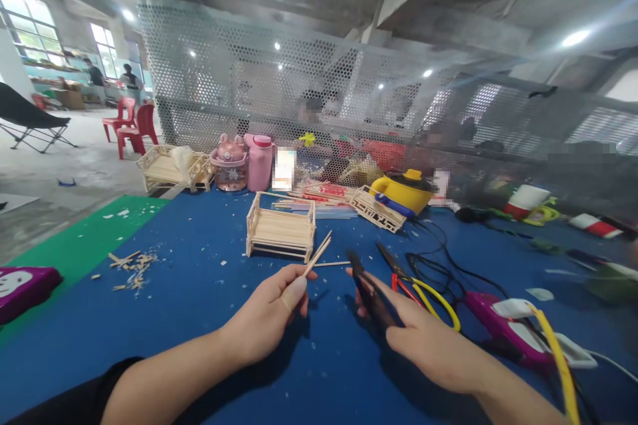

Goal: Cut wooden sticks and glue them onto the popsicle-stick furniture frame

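Note:
Between the thumb and fingers of my left hand (279, 302) are thin wooden sticks (319, 252), pointing up and to the right. My right hand (423, 339) is closed around black pliers (376, 302), whose jaws are smeared by motion and point away from me. Just beyond my left hand stands a small bed-like frame made of wooden sticks (280, 229). Another single stick (333, 264) lies on the blue table between my hands. Scissors with red and yellow handles (419, 289) rest right beside my right hand.
Cut stick scraps (133, 269) are scattered at left. Behind stand wooden models (174, 168), a pink bottle (259, 163) and a yellow pot (406, 191). Cables run to a purple power strip (513, 329) at right. A perforated metal screen (259, 80) borders the far edge.

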Motion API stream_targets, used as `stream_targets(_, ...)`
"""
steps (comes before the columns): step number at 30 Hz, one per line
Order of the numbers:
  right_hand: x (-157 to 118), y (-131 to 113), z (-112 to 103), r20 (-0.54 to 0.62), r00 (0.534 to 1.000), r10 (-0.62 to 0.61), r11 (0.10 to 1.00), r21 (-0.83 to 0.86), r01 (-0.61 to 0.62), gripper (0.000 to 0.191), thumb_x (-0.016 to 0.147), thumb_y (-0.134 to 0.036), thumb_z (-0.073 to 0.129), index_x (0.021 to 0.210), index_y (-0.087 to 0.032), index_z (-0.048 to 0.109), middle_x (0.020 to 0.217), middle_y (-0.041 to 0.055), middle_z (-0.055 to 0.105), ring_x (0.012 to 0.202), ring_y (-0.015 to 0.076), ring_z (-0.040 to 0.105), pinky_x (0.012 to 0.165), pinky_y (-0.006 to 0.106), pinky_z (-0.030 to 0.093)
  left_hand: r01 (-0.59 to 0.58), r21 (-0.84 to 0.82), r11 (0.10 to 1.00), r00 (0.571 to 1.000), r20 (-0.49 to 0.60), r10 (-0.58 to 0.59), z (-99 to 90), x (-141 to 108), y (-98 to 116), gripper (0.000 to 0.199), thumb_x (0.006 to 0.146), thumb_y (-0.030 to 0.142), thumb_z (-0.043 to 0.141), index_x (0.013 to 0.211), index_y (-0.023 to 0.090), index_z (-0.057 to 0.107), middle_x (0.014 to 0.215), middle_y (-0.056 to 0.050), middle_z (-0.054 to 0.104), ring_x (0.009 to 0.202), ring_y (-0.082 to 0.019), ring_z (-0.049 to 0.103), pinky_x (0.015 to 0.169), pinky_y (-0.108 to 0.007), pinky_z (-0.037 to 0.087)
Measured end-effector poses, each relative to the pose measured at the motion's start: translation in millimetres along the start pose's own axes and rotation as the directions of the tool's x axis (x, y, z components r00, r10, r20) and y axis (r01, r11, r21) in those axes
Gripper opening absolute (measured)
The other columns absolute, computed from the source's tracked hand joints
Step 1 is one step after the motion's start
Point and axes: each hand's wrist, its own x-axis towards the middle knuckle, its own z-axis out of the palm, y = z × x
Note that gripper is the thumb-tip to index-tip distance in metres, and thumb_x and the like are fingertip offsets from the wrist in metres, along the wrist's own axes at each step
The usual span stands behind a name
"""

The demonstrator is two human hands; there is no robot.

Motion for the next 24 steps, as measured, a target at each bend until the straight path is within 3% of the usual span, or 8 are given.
stream_targets(2, -5, -4, -4, -0.038, 0.999, 0.036, 0.966, -0.253, -0.044, 0.078, 0.057, -0.006, 0.050, 0.132, -0.030, 0.048, 0.143, 0.0001, 0.040, 0.135, 0.0272, 0.025, 0.112, 0.047, 0.005, -0.027, 0.068, 0.997, 1.000, -0.009, 0.027, -0.4, -1, 0, 0.041, 0.090, 0.047, 0.036, 0.113, 0.016, 0.051, 0.062, 0.005, 0.047, 0.049, -0.007, 0.033, 0.049, -0.021, 0.027)
stream_targets(4, -9, -5, -3, -0.019, 0.999, 0.050, 0.940, -0.337, -0.053, 0.080, 0.058, -0.006, 0.051, 0.134, -0.031, 0.046, 0.146, -0.0032, 0.033, 0.139, 0.0261, 0.014, 0.113, 0.047, -0.002, -0.035, 0.122, 0.992, 0.999, -0.004, 0.036, 0.4, -2, 0, 0.044, 0.089, 0.049, 0.037, 0.114, 0.016, 0.052, 0.060, 0.004, 0.047, 0.052, -0.008, 0.036, 0.053, -0.022, 0.029)
stream_targets(12, -10, -5, 8, -0.083, 0.996, 0.021, 0.935, -0.351, -0.049, 0.079, 0.061, -0.008, 0.050, 0.137, -0.029, 0.040, 0.146, -0.0030, 0.032, 0.139, 0.0259, 0.015, 0.113, 0.048, 0.002, 0.007, 0.176, 0.984, 0.998, 0.056, -0.017, 2.9, -6, 4, 0.045, 0.089, 0.048, 0.037, 0.116, 0.015, 0.053, 0.057, 0.005, 0.047, 0.053, -0.009, 0.037, 0.058, -0.023, 0.032)
stream_targets(15, -9, -8, 10, -0.082, 0.997, -0.002, 0.926, -0.376, -0.029, 0.078, 0.062, -0.008, 0.048, 0.137, -0.027, 0.042, 0.145, -0.0019, 0.034, 0.138, 0.0262, 0.019, 0.113, 0.048, 0.005, 0.019, 0.186, 0.982, 0.997, 0.071, -0.033, 3.2, -7, 4, 0.044, 0.089, 0.047, 0.037, 0.115, 0.015, 0.055, 0.056, 0.005, 0.047, 0.053, -0.009, 0.037, 0.058, -0.023, 0.032)
stream_targets(20, -7, -9, 11, -0.098, 0.981, -0.169, 0.902, -0.416, 0.114, 0.069, 0.062, -0.008, 0.047, 0.129, -0.025, 0.052, 0.134, 0.0022, 0.051, 0.125, 0.0265, 0.041, 0.109, 0.046, 0.022, 0.019, 0.194, 0.981, 0.996, 0.082, -0.035, 3.4, -7, 4, 0.045, 0.089, 0.046, 0.037, 0.115, 0.014, 0.055, 0.056, 0.005, 0.046, 0.054, -0.010, 0.039, 0.057, -0.023, 0.032)
stream_targets(24, -6, -7, 11, -0.076, 0.985, -0.156, 0.884, -0.456, 0.105, 0.063, 0.064, -0.008, 0.046, 0.124, -0.024, 0.053, 0.108, 0.0043, 0.063, 0.102, 0.0225, 0.056, 0.092, 0.037, 0.042, 0.005, 0.216, 0.976, 0.996, 0.088, -0.025, 2.9, -6, 4, 0.043, 0.090, 0.045, 0.036, 0.113, 0.015, 0.057, 0.056, 0.005, 0.046, 0.053, -0.010, 0.039, 0.058, -0.023, 0.033)
